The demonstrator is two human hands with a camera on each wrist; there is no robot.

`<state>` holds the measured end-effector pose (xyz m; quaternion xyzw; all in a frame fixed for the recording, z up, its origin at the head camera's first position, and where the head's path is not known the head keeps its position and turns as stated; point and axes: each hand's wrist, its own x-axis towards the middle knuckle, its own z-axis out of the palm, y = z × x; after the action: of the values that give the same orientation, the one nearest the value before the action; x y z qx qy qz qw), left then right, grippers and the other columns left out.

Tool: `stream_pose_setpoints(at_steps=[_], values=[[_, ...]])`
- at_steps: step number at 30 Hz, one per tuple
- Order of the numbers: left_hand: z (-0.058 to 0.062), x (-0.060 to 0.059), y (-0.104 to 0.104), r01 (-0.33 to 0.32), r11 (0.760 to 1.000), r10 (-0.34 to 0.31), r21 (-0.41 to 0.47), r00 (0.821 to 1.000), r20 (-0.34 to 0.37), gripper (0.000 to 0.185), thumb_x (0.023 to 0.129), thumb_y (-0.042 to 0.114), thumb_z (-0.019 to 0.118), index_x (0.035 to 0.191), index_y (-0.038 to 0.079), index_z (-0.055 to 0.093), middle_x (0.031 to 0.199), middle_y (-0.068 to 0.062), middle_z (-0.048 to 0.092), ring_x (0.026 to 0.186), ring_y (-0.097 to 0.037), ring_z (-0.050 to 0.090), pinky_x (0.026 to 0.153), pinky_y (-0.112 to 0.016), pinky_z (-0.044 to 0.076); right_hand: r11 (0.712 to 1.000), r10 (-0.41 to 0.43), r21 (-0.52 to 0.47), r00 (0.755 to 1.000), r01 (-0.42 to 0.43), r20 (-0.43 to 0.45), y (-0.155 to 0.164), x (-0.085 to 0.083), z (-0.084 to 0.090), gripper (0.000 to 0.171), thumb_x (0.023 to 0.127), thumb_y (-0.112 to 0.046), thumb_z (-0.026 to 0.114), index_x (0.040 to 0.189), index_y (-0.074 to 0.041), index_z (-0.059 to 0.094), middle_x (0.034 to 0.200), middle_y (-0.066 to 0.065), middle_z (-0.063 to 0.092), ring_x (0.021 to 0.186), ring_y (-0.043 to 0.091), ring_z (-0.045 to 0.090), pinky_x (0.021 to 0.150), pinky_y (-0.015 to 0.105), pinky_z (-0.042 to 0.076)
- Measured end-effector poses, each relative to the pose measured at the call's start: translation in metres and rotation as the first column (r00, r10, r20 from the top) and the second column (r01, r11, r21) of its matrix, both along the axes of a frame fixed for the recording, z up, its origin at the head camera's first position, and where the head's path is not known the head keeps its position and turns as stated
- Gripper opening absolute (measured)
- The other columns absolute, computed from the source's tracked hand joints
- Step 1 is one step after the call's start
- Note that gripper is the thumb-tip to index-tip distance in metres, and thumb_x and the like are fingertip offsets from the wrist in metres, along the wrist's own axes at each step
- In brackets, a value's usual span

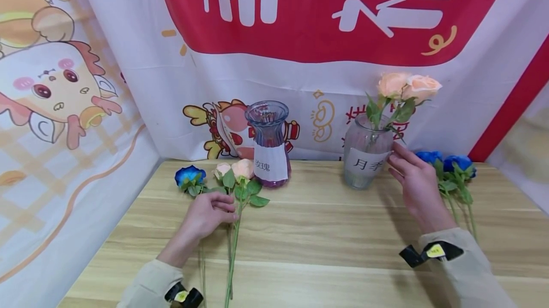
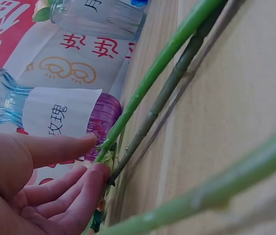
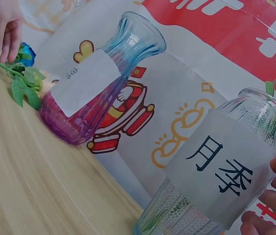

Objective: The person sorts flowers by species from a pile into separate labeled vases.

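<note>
My left hand is at the stems of several artificial roses lying on the table. In the left wrist view a green stem passes between the thumb and forefinger, which stand slightly apart. Peach roses and a blue rose top these stems. My right hand is beside a clear glass vase labelled 月季, its fingertips close against the right side. That vase holds two peach roses. Between the hands stands a blue-and-purple glass vase labelled 玫瑰, with no flowers visible in it.
Blue roses with green stems lie on the right of the wooden table, behind the right forearm. A printed cloth hangs directly behind the vases and along the left side.
</note>
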<state>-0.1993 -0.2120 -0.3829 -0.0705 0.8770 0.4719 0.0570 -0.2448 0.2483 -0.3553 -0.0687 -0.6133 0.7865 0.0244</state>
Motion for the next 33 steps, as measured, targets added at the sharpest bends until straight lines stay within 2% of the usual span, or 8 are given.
stream_pose_setpoints(at_steps=[5,10,13,17,22,28,31,33], values=[[-0.002,-0.001,0.003,0.032,0.999,-0.032,-0.015,0.999,0.015,0.050,0.078,0.012,0.094,0.123,0.005,0.073,0.102,-0.005,0.082,0.090,-0.015,0.076,0.081,-0.033,0.063,1.000,-0.010,0.000,1.000,0.010,0.000,0.000,0.000,0.001,0.071,0.106,-0.028,0.066,0.167,-0.019,0.031,0.176,-0.004,0.032,0.136,0.004,0.053,0.135,0.046,0.017],[-0.006,-0.001,0.004,0.053,0.997,-0.052,-0.049,0.999,0.016,0.053,0.075,0.012,0.096,0.122,0.006,0.073,0.095,-0.003,0.081,0.084,-0.015,0.075,0.078,-0.033,0.063,1.000,-0.004,0.005,1.000,0.004,0.001,0.000,-0.001,0.002,0.070,0.106,-0.028,0.065,0.167,-0.020,0.031,0.176,-0.003,0.030,0.140,0.005,0.051,0.136,0.047,0.017],[-0.007,-0.001,0.004,0.051,0.999,-0.050,-0.017,0.998,0.028,0.052,0.076,0.008,0.094,0.123,0.005,0.072,0.093,-0.005,0.081,0.080,-0.017,0.075,0.074,-0.034,0.064,1.000,0.004,0.013,1.000,-0.004,-0.003,-0.001,-0.001,0.002,0.070,0.107,-0.029,0.064,0.168,-0.020,0.031,0.176,-0.003,0.029,0.143,0.007,0.049,0.136,0.047,0.017],[-0.005,0.000,0.004,0.036,0.995,-0.042,0.094,0.997,0.057,0.052,0.079,0.002,0.090,0.127,0.001,0.070,0.095,-0.010,0.081,0.078,-0.020,0.077,0.072,-0.034,0.065,0.999,-0.001,0.034,1.000,0.001,-0.004,-0.002,-0.001,0.002,0.070,0.107,-0.030,0.064,0.167,-0.020,0.031,0.176,-0.003,0.030,0.145,0.008,0.047,0.135,0.048,0.018],[0.000,-0.002,0.003,0.007,0.965,-0.031,0.263,0.996,0.089,0.053,0.084,-0.001,0.085,0.134,-0.005,0.065,0.102,-0.018,0.081,0.081,-0.021,0.079,0.076,-0.034,0.067,0.999,-0.017,0.040,1.000,0.017,0.004,-0.002,-0.001,0.001,0.069,0.107,-0.030,0.064,0.167,-0.020,0.032,0.176,-0.002,0.031,0.150,0.010,0.044,0.135,0.047,0.019],[0.005,-0.002,0.005,-0.049,0.936,0.007,0.349,0.993,0.119,0.049,0.088,0.003,0.084,0.134,-0.004,0.068,0.102,-0.013,0.081,0.080,-0.017,0.079,0.078,-0.033,0.067,0.999,-0.001,0.034,1.000,0.001,0.012,0.000,0.000,0.000,0.070,0.107,-0.030,0.064,0.168,-0.021,0.031,0.177,-0.003,0.027,0.153,0.011,0.041,0.135,0.047,0.017],[0.005,0.000,0.007,-0.068,0.909,0.024,0.411,0.994,0.111,0.052,0.089,0.002,0.082,0.138,-0.005,0.065,0.105,-0.013,0.081,0.083,-0.017,0.079,0.080,-0.032,0.067,0.999,0.007,0.033,1.000,-0.007,0.007,0.001,0.000,0.000,0.070,0.107,-0.030,0.064,0.168,-0.020,0.031,0.177,-0.003,0.027,0.151,0.010,0.043,0.135,0.047,0.017],[0.006,0.000,0.007,-0.084,0.883,0.044,0.462,0.994,0.097,0.054,0.090,0.000,0.080,0.141,-0.006,0.062,0.107,-0.014,0.080,0.087,-0.018,0.080,0.081,-0.031,0.067,0.999,0.014,0.037,1.000,-0.014,0.002,0.001,0.000,-0.001,0.070,0.107,-0.030,0.064,0.168,-0.020,0.031,0.177,-0.002,0.027,0.148,0.008,0.045,0.135,0.047,0.018]])
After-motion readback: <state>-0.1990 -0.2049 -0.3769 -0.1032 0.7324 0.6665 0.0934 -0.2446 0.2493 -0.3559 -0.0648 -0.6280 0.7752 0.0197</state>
